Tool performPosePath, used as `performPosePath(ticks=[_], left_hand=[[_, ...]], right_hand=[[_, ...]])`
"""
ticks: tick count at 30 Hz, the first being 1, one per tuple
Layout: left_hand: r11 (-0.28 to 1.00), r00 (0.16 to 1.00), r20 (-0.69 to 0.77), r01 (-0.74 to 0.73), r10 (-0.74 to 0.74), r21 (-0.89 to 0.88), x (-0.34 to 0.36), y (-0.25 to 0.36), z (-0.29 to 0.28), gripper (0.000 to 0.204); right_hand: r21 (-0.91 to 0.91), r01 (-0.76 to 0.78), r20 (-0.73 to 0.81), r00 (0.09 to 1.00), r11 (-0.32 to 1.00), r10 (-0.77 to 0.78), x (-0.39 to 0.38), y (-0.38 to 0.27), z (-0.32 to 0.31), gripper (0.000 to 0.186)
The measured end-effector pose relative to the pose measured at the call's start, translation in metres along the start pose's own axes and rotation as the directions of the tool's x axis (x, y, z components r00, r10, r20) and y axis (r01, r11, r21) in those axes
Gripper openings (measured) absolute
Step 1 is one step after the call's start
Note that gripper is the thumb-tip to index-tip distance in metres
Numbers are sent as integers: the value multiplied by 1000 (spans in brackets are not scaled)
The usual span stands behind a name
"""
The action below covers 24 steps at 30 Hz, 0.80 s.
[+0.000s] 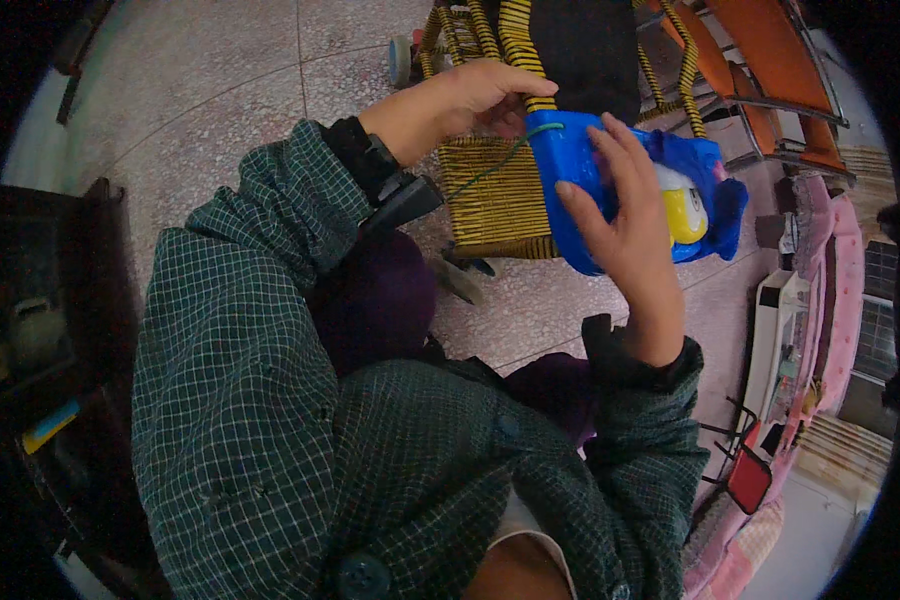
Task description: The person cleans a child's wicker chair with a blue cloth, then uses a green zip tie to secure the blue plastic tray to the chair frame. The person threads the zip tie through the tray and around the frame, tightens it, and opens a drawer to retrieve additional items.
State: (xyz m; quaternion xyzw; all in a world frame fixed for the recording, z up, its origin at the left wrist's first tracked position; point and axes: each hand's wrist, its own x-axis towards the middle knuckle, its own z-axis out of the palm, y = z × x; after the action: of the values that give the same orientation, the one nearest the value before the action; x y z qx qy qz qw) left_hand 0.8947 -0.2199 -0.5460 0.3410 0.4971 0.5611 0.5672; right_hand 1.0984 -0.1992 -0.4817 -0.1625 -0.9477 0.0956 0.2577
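A blue plastic basket point(567, 228) hangs against a woven yellow-and-black cart point(495, 200) with wheels. Inside the basket are a yellow-and-white container point(686, 214) and a dark blue cloth point(727, 215). A green cord point(492, 167) is looped through the basket's upper left corner and runs down toward my left wrist. My left hand point(473, 95) is at that corner, its fingers bent beside the woven frame; what they pinch is hidden. Over the basket's opening lies my right hand point(625, 225), fingers stretched out and thumb apart, near the inner wall.
Orange folding chairs point(770, 60) stand at the far right. Along the right side are a pink-covered piece of furniture point(842, 300), a white box-like unit point(770, 330) and a small red seat point(748, 478). A dark cabinet point(100, 270) is at the left. Speckled floor tiles point(230, 60) surround the cart.
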Motion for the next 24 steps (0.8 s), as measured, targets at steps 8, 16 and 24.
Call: performPosePath(ticks=[8, 16, 24], left_hand=[[998, 999, -6, -53, 53, 34, 3, -4, -6, 27], [989, 991, -45, -121, 125, 86, 4, -8, -10, 27], [974, 978, -81, -180, 192, 134, 7, -11, -14, 28]], right_hand=[[-59, -27, 84, 996, 998, 32, 20, 10, 9, 55], [-2, 19, 73, 997, 1000, -19, 19, 11, 9, 55], [19, -30, 87, 996, 999, 28, 18, 6, 12, 54]])
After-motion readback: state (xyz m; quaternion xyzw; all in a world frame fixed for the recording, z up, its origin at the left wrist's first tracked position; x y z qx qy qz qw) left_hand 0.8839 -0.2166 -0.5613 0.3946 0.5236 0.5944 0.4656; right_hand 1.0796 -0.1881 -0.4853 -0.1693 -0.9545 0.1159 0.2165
